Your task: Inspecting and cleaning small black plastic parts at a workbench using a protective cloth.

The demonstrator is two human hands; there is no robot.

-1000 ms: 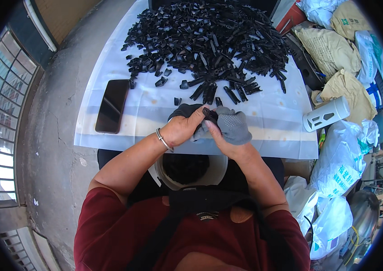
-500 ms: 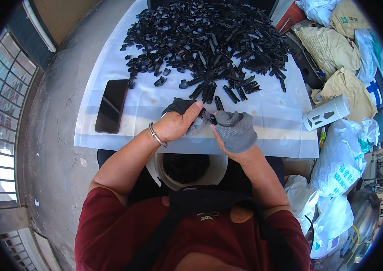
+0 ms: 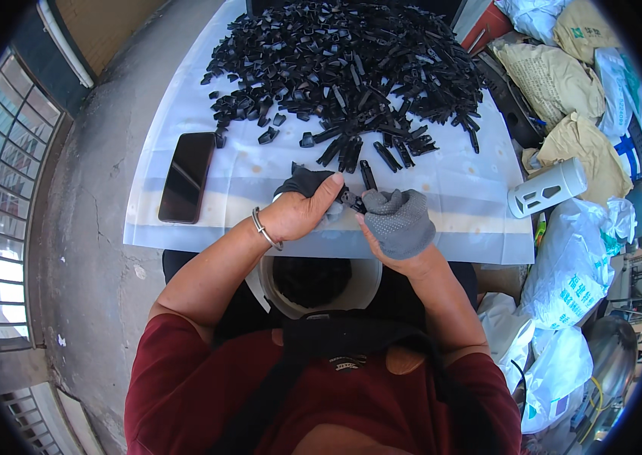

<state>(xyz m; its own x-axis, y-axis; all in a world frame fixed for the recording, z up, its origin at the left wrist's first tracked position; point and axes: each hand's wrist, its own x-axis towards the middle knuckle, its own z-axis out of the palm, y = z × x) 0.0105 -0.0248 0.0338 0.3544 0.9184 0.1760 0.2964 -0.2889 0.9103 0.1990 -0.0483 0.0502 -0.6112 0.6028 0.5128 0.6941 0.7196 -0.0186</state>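
Observation:
Between my hands, just above the near part of the table, is a small black plastic part [image 3: 352, 200]. My left hand [image 3: 307, 199], in a dark fingerless-style glove and with a silver bangle at its wrist, pinches one end with the bare thumb on top. My right hand [image 3: 397, 221], in a grey dotted glove, has curled fingers closed on the other end. A long black strip [image 3: 368, 175] lies just beyond the right fingers. Farther off spreads a large heap of black plastic parts [image 3: 351, 68], some short and angular, others long and narrow.
A black phone [image 3: 187, 179] lies at the table's left on the pale cloth [image 3: 253, 159]. The white cup-like holder [image 3: 548, 188] rests at the right edge. Below the near edge, a white bucket [image 3: 366, 287] contains dark pieces. Sacks [image 3: 563, 262] crowd the right side.
Both hands have shifted very slightly to the right and down with the black part still held between them. The heap, phone and bucket stay where they were.

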